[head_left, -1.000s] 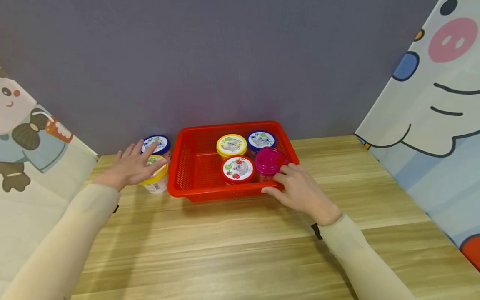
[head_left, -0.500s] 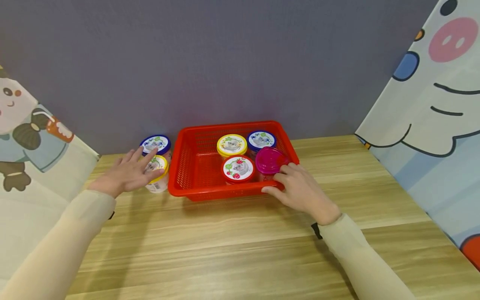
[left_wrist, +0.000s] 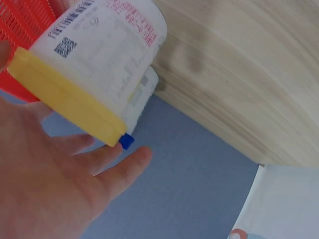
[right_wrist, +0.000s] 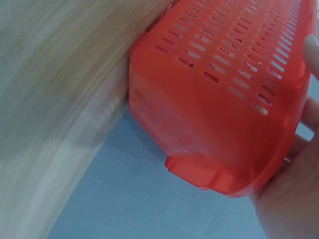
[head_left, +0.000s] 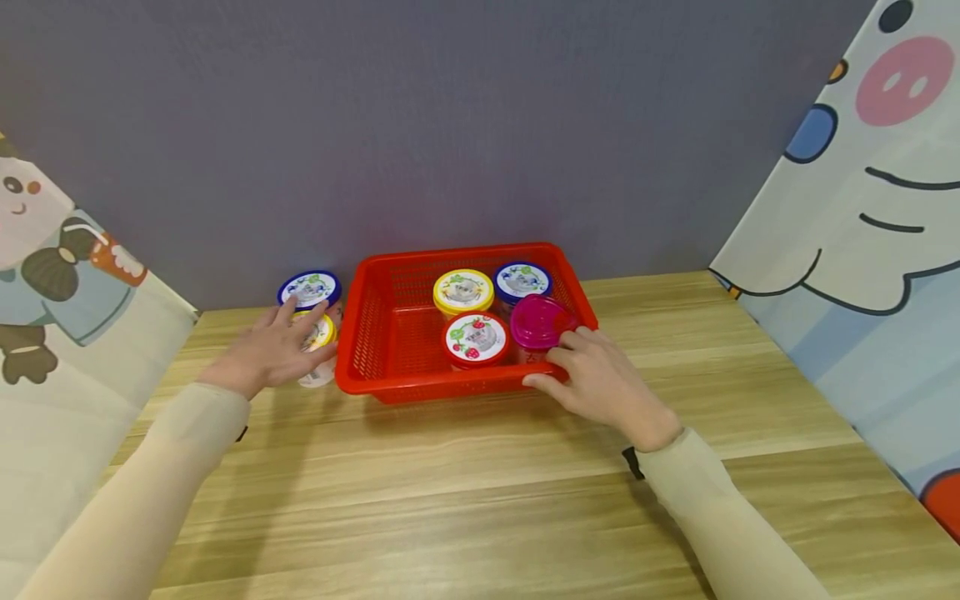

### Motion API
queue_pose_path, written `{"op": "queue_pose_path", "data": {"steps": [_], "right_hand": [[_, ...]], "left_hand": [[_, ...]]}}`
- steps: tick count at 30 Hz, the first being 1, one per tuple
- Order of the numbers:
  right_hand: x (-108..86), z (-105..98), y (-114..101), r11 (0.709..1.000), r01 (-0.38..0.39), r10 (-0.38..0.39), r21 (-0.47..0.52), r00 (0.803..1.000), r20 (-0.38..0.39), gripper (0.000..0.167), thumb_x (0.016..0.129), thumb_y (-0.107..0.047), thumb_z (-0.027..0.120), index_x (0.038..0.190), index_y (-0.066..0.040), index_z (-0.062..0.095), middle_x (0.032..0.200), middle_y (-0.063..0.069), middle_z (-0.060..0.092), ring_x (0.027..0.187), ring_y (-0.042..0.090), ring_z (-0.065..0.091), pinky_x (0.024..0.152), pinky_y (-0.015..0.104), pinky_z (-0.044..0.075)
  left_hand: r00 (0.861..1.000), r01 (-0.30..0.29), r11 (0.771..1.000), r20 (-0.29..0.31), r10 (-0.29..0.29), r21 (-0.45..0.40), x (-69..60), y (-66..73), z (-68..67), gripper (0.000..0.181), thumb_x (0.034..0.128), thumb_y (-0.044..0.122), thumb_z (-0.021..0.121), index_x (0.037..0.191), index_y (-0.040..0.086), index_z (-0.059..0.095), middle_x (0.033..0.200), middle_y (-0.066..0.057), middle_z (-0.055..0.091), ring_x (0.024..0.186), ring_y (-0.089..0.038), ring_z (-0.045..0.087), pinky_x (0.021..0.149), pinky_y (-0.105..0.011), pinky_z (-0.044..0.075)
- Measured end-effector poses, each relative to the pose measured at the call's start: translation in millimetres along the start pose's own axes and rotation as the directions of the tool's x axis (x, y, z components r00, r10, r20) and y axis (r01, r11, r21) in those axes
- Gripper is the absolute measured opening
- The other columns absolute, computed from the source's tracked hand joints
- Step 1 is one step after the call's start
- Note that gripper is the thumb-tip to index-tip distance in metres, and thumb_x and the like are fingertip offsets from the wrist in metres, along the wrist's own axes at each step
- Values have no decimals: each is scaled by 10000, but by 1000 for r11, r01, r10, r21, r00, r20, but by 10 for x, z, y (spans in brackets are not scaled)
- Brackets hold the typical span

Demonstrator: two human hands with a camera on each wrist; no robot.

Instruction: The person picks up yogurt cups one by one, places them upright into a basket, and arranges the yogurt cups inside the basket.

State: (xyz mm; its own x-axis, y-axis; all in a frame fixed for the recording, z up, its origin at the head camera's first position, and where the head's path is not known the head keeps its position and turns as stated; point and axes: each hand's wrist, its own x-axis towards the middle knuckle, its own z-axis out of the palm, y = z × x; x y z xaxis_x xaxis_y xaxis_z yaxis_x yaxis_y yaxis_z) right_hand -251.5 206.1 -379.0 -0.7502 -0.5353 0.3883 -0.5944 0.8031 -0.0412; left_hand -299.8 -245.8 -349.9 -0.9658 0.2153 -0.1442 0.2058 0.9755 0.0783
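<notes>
My left hand (head_left: 272, 352) is spread over a yellow-lidded tub (head_left: 321, 332) left of the basket, hiding part of its lid. In the left wrist view the fingers stretch across the yellow lid (left_wrist: 65, 97), not curled round it. Behind it stands a blue-lidded tub (head_left: 309, 289). My right hand (head_left: 606, 382) grips the front right rim of a red plastic basket (head_left: 431, 387), thumb outside and fingers over the edge. Inside are a yellow-lidded tub (head_left: 463, 290), a blue-lidded tub (head_left: 522, 282), a red-lidded tub (head_left: 476, 338) and a magenta-lidded tub (head_left: 542, 320).
Everything stands on a wood-grain table (head_left: 465, 500). A grey wall panel (head_left: 480, 125) rises right behind the basket. Cartoon-printed panels (head_left: 847, 250) border the table on both sides.
My left hand first drew slightly back and left, then moved right and lower over the yellow-lidded tub. The right hand, the basket and the tubs inside it stay put.
</notes>
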Motion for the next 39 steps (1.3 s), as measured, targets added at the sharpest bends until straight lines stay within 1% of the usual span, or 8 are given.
{"op": "queue_pose_path", "data": {"steps": [7,14,19,25,30,35,39], "right_hand": [[0,13,-11,1000,3,-3,-1,1000,4,494,926,-556,673,984,-76,776,887,55,658,849,223,566,816,421,491],[3,22,-4,1000,-1,1,2,1000,6,488,927,-549,674,986,-74,773,889,55,658,855,223,565,830,428,491],[2,22,-2,1000,0,0,4,1000,6,485,926,-545,678,988,-74,773,893,58,661,856,224,565,833,429,492],[0,18,4,1000,0,0,3,1000,-1,482,922,-543,683,983,-74,773,898,62,665,861,227,563,838,429,488],[-3,16,5,1000,-2,2,0,1000,-1,485,922,-549,680,982,-78,774,895,59,664,861,227,563,837,428,488],[-4,18,7,1000,1,-1,0,1000,-5,484,922,-551,679,978,-79,773,889,58,662,855,226,562,828,426,486],[-4,20,6,1000,3,-3,1,1000,-9,482,921,-549,680,972,-79,772,884,56,660,853,226,561,823,423,482]], "left_hand": [[1000,9,1000,-7,-8,29,7,42,32,859,991,724,247,1641,176,128,1616,-360,23,1422,-628,141,969,-776,341],[1000,-12,1000,-23,13,21,1,50,61,810,1017,669,254,1635,155,156,1607,-365,38,1399,-647,166,962,-778,349],[999,-29,999,-39,31,38,-26,56,67,792,1023,658,266,1630,156,185,1587,-377,86,1367,-655,224,933,-778,372],[997,-41,998,-63,44,41,-46,62,77,769,1021,646,317,1623,178,217,1542,-361,181,1329,-637,294,904,-767,402],[997,-42,999,-70,44,33,-51,67,77,754,1018,603,382,1611,159,244,1523,-351,203,1307,-625,322,899,-755,417],[997,-56,998,-55,56,18,-45,72,39,756,1003,564,449,1598,134,268,1514,-357,239,1275,-629,347,895,-750,426],[998,-53,999,-20,53,-6,-31,82,-12,769,982,541,495,1588,122,278,1495,-375,274,1254,-630,361,895,-762,417]]}}
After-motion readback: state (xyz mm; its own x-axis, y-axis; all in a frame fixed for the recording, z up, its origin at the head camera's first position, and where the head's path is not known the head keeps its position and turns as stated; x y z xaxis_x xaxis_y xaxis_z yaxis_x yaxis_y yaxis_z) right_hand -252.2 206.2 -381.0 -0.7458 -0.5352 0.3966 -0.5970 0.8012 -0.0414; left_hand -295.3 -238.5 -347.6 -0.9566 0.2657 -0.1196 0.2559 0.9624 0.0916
